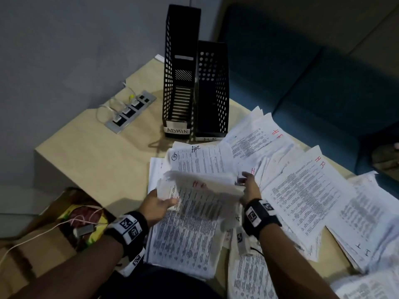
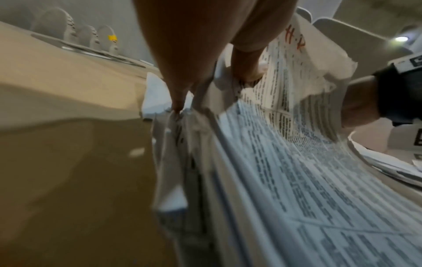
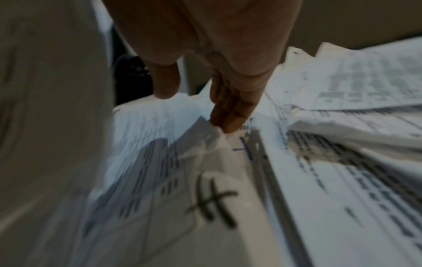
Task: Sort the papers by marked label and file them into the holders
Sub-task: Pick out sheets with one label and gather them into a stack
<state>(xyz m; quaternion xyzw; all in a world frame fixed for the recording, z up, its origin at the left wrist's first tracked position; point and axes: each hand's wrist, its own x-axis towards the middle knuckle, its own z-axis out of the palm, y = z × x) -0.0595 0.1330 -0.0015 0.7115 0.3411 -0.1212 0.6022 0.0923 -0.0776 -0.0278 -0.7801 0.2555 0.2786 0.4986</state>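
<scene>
Two black mesh holders stand at the back of the table: the tall one [image 1: 179, 70] is labelled ADMIN, and the shorter one [image 1: 213, 91] to its right is labelled HR. Printed papers [image 1: 306, 190] marked HR in red lie fanned over the table's right half. My left hand [image 1: 160, 203] [image 2: 217, 81] pinches the left edge of a lifted sheet [image 1: 200, 190] [image 2: 294, 59] marked HR in red; the sheet is blurred. My right hand [image 1: 248, 186] [image 3: 198, 108] is at that sheet's right edge, fingers straight, fingertips [image 3: 228, 121] touching the papers beneath.
A grey power strip [image 1: 131, 111] with white plugs lies on the wooden table [image 1: 103, 152] left of the holders. An open cardboard box [image 1: 71, 223] with cables sits below the table's left edge. A blue sofa [image 1: 313, 72] borders the right side.
</scene>
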